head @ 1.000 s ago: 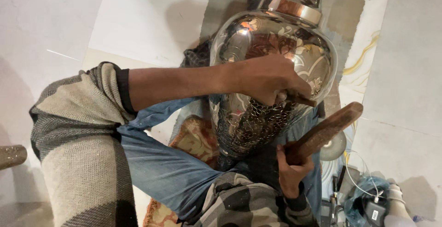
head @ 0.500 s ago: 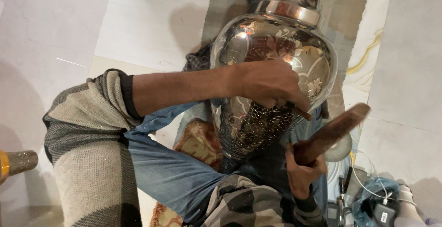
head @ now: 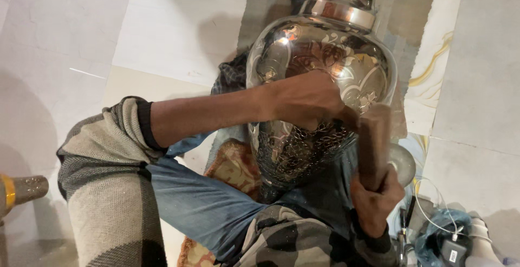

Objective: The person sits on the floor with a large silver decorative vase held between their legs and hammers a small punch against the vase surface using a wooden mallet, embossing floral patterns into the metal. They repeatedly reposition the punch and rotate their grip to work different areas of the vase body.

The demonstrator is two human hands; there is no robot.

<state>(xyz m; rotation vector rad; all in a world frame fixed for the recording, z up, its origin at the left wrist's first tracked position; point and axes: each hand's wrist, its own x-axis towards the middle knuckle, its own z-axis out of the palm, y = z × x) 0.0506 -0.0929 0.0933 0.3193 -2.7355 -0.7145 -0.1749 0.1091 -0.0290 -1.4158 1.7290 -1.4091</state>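
Vase: large polished metal vase (head: pixel 325 56), engraved floral bands, lying across the person's lap, neck pointing away, body resting betw. the knees.
L hand: left hand (head: pixel 306 99) pressed on vase belly, fingers curled; whatever it pinches is hidden under the fist, can't tell.
R hand: right hand (head: pixel 374 199) clenched round lower end of wooden mallet (head: pixel 374 142); mallet upright, blurred, head near L hand's knuckles.
Seat: patterned cushion (head: pixel 233 169) under legs.
Floor: pale tiles (head: pixel 179 23).
Nearby: white cable (head: pixel 428 199) by R hand; gold-banded object (head: pixel 19 191) at L edge, well apart.
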